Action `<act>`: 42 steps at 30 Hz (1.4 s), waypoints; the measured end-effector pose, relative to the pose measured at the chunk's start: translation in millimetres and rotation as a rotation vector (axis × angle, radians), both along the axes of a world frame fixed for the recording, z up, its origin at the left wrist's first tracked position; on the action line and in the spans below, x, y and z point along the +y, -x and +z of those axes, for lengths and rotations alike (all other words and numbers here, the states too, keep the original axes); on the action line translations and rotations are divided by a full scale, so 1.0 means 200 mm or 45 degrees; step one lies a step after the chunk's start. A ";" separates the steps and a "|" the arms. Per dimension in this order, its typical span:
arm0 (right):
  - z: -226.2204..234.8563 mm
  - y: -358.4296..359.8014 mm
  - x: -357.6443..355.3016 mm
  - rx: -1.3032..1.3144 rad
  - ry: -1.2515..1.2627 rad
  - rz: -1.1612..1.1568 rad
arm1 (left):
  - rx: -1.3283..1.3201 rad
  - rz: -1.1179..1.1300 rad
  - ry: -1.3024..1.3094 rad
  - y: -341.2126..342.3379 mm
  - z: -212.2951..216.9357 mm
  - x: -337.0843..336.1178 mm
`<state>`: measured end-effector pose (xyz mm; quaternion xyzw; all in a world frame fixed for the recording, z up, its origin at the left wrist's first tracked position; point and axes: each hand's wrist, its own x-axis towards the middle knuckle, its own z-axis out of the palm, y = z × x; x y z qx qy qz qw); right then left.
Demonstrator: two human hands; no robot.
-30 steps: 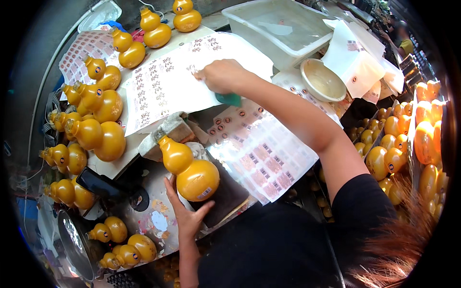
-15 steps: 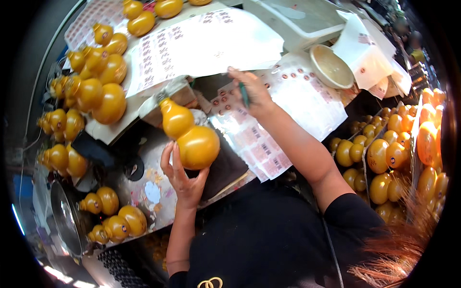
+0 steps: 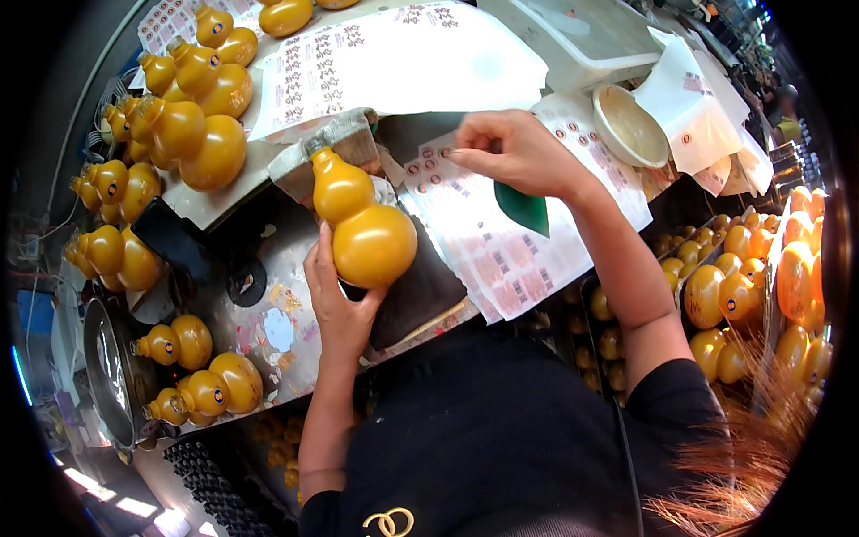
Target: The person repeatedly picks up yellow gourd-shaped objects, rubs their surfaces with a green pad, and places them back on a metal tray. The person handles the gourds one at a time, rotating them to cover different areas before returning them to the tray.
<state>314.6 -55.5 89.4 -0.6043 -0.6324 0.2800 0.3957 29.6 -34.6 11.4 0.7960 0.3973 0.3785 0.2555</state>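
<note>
bottle (image 3: 376,243), yellow and gourd-shaped, leans just ahead of the black shirt (image 3: 501,430), its neck against a cloth-covered block (image 3: 356,143). the left hand (image 3: 344,300) cups its lower bulb. no sticker shows on the side in view; the far side is hidden. the right hand (image 3: 523,154) is well apart from the left, fingers curled in over the sticker sheet (image 3: 488,259), with a green piece (image 3: 522,208) at its palm; whether the fingertips pinch a sticker, i cannot tell. that sheet carries small round stickers and pinkish oblong ones with barcodes.

by my reading the work is partway: this bottle seems unfinished, while several finished-looking bottles (image 3: 228,385) on the left wear a round dark emblem on the upper bulb. farther off, a white sheet (image 3: 429,80) bears columns of dark brown characters, with wide blank stretches, perhaps where stickers are used up. beyond it sits a clear tub (image 3: 582,49).
</note>
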 end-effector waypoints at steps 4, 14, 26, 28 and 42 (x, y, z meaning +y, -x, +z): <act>0.14 0.16 0.04 0.199 0.054 0.514 | -0.010 0.004 0.015 0.00 -0.02 -0.01; -0.14 0.28 0.06 0.484 0.489 0.550 | -0.529 -0.301 0.729 0.04 -0.01 0.04; -0.26 0.29 -0.07 0.453 0.420 0.184 | -0.784 -0.321 1.104 0.08 0.01 0.10; -0.30 0.34 -0.06 0.295 0.472 0.172 | -0.683 -0.309 1.054 0.07 0.03 0.11; -0.35 0.36 -0.07 0.592 0.429 0.171 | -0.699 -0.308 1.032 0.09 -0.02 0.11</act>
